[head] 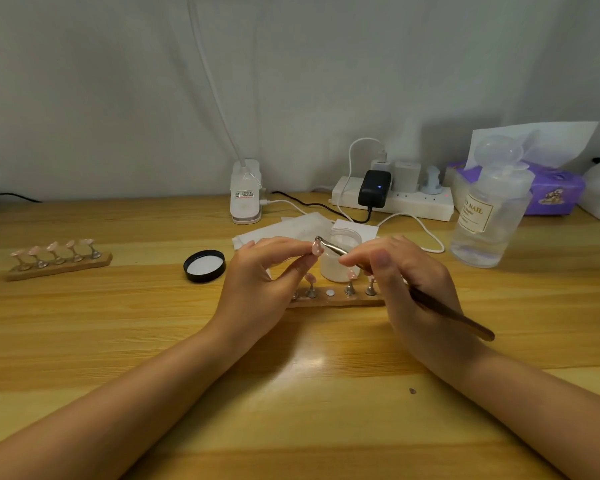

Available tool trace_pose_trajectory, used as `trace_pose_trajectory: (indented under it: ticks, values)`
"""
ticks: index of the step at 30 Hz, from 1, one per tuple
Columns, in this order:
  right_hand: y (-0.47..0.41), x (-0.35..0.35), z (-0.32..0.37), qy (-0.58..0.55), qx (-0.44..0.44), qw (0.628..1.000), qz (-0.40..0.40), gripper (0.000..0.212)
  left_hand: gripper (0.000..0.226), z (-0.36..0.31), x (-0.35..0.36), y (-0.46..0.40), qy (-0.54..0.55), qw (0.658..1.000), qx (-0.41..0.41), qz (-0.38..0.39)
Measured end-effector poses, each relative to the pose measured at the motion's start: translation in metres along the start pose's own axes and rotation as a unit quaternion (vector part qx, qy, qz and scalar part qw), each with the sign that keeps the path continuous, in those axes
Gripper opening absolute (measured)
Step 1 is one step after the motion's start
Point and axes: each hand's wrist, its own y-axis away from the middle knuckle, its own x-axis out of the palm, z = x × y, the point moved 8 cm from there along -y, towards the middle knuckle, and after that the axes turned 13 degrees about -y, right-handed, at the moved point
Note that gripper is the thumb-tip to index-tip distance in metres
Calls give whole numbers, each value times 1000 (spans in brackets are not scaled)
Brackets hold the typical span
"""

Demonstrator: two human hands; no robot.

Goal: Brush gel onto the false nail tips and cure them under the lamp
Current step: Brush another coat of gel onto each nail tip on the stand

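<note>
Two hands over the tabletop (84, 341). Two wooden holder strips: one near the left edge (59, 266) carrying five nail tips, one mid-table (336, 299). One jar (342, 259), one black lid (204, 266), one brush (440, 310), one clear bottle (489, 216), one tissue box (555, 192), one power strip (406, 202).

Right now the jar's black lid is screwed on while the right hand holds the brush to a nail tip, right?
Not quite. The head view shows the black lid lying off the jar, on the table to its left. The right hand does hold the brush to the nail tip.
</note>
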Motion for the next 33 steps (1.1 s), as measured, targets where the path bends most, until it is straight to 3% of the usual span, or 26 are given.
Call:
trace_pose_trajectory:
  ticks: [10, 29, 33]
  values:
    - [4, -6, -3, -38, 36, 998, -33, 35, 21, 6, 0, 0, 18, 999, -30, 0]
    - [1, -1, -4, -20, 36, 999, -8, 27, 23, 5, 2, -1, 14, 1000, -6, 1]
    - [2, 3, -2, -10, 11, 1000, 14, 40, 24, 8, 3, -2, 8, 1000, -7, -1]
